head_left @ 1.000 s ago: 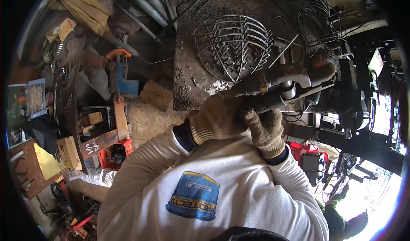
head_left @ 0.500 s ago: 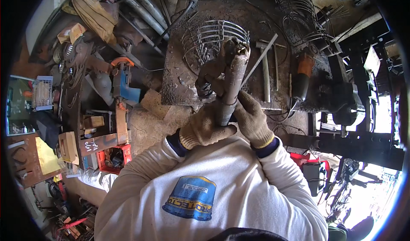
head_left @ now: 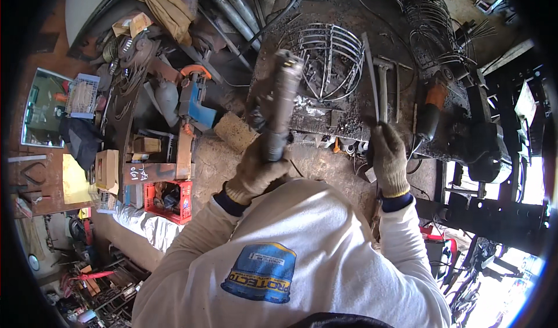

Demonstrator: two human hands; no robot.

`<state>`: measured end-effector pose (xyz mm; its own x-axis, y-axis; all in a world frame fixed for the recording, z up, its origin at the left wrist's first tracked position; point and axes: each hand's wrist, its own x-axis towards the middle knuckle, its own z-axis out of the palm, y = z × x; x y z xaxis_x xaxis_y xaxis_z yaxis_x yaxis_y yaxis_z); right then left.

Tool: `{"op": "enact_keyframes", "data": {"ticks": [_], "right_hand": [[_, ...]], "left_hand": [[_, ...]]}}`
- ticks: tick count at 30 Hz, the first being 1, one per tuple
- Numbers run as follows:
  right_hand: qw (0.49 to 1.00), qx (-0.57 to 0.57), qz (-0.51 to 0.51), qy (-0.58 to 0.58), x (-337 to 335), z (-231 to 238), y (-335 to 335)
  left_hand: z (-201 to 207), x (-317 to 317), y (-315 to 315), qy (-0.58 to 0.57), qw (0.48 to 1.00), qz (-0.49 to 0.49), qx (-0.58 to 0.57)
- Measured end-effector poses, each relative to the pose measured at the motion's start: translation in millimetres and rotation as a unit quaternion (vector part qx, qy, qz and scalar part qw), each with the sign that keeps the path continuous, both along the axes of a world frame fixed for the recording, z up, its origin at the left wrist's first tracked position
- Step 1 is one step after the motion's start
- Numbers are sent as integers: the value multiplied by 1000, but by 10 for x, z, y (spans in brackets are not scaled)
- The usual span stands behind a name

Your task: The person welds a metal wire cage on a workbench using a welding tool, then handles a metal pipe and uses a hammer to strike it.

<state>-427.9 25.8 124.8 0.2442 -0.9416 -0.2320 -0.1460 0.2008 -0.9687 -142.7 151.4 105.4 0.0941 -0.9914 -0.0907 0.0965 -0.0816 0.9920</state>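
Observation:
My left hand [head_left: 258, 168], in a tan knitted glove, is closed round the lower end of a worn grey-brown cylinder, by its look a welding electrode holder [head_left: 285, 95]. Its tip points away from me and is blurred by motion. To the right, my gloved right hand [head_left: 388, 156] pinches the near end of a thin grey rod [head_left: 371, 75], which looks like a welding electrode and stretches over the workbench. Between the two hands, farther off, a curved wire cage [head_left: 330, 61] lies on the dirty metal workbench [head_left: 325, 122].
A hammer [head_left: 382, 87] lies just right of the rod, and an orange-black angle grinder [head_left: 433, 107] beyond it. More wire cages [head_left: 427, 14] are at the far right. A blue clamp-like tool [head_left: 200, 104] and a red crate [head_left: 168, 200] stand left.
My hands have parted: the left has moved left with the holder, the right has gone right with the rod. The view has shifted, uncovering more of the wire cage.

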Motion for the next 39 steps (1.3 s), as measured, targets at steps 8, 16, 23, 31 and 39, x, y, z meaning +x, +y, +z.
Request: {"op": "enact_keyframes", "data": {"ticks": [8, 16, 23, 31, 39], "right_hand": [[998, 12, 33, 61, 120, 400, 104], [897, -122, 14, 425, 789, 950, 59], [781, -88, 33, 618, 1494, 1519, -99], [736, -119, 99, 659, 1971, 1751, -352], [798, -39, 53, 599, 1932, 1379, -277]], "left_hand": [[29, 760, -414, 268, 963, -15, 26], [-423, 1565, -1214, 338, 929, -147, -25], [-641, 1553, -1640, 402, 894, -187, 70], [-550, 1593, -1707, 315, 902, -232, 184], [-738, 1550, -1731, 363, 901, -187, 151]]}}
